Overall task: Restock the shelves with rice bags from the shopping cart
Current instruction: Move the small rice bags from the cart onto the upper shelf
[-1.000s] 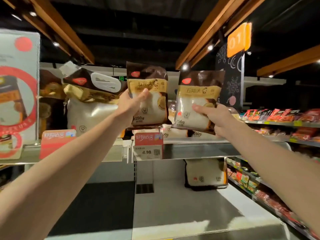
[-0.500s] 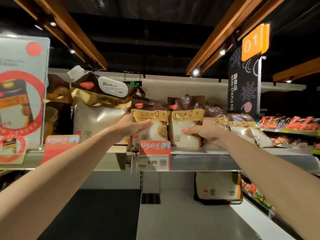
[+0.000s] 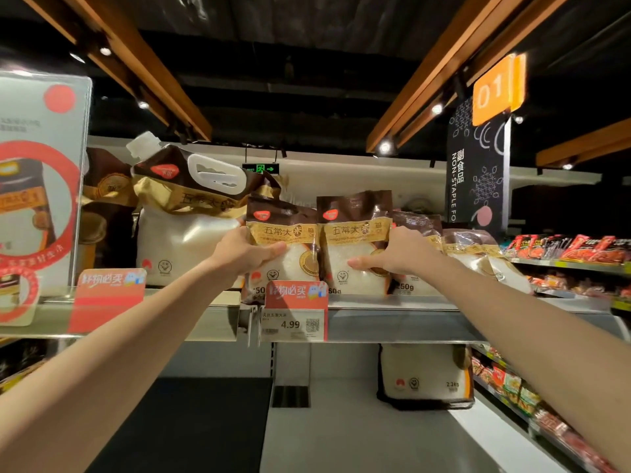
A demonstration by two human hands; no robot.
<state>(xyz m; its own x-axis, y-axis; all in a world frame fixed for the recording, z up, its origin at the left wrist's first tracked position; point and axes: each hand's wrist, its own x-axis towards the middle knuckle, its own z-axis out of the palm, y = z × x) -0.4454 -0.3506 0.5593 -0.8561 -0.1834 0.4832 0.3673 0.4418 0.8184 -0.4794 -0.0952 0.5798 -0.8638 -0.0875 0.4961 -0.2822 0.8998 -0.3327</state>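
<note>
Two small brown-and-gold 250 g rice bags stand upright side by side on the top shelf (image 3: 392, 303). My left hand (image 3: 244, 252) grips the left rice bag (image 3: 283, 233) by its left edge, thumb across the front. My right hand (image 3: 396, 256) grips the right rice bag (image 3: 355, 230) by its right edge, thumb on its clear window. Further small rice bags (image 3: 418, 233) stand and lean just right of it. The shopping cart is out of view.
A big spouted rice bag (image 3: 184, 213) with a white handle stands left of the small ones. A 4.99 price tag (image 3: 295, 314) hangs on the shelf edge. An acrylic sign (image 3: 37, 186) stands far left. A 2.2 kg rice bag (image 3: 426, 373) sits on the lower shelf. Snack shelves (image 3: 566, 257) run along the right.
Both hands have lowered the two rice bags from up in the air onto the top shelf. They now stand next to each other behind the price tag.
</note>
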